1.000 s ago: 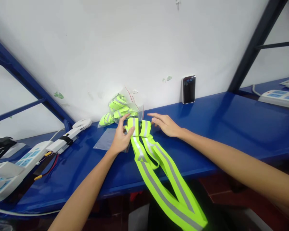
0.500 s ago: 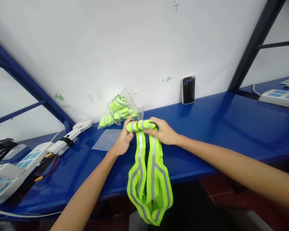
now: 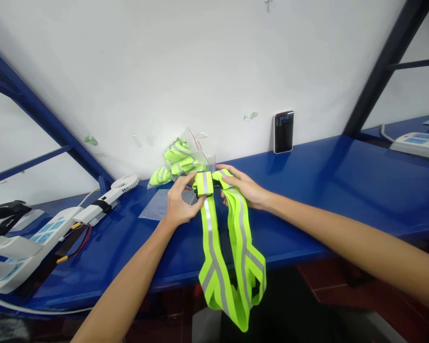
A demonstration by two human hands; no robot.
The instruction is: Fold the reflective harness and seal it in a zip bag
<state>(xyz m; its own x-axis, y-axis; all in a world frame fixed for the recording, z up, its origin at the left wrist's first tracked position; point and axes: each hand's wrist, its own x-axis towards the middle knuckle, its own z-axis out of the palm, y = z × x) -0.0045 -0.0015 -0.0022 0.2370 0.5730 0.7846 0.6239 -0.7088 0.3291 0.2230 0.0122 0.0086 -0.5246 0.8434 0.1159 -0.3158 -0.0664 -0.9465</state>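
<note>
The left hand (image 3: 180, 202) pinches one folded end of a neon-yellow, grey-striped fabric strap (image 3: 211, 238); the right hand (image 3: 249, 188) grips the other. Only these ends look gathered; long loops dangle unfolded below both hands. A flat, clear plastic bag (image 3: 153, 205) lies beside the left.

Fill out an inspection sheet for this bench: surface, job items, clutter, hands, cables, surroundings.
Surface: glossy blue tabletop.
Job items: yellow-green reflective strap, bundled at its upper ends, loops hanging past the front edge; bagged strapping by the wall; flat clear bag beside the left hand.
Clutter: white fan and power strip at left; phone-like device upright near the wall.
Hands: left hand grips the left bundle; right hand the right.
Cables: white cable along the left front edge; red lead with yellow connectors.
Surroundings: white wall, marked; blue frame left, dark frame right.
</note>
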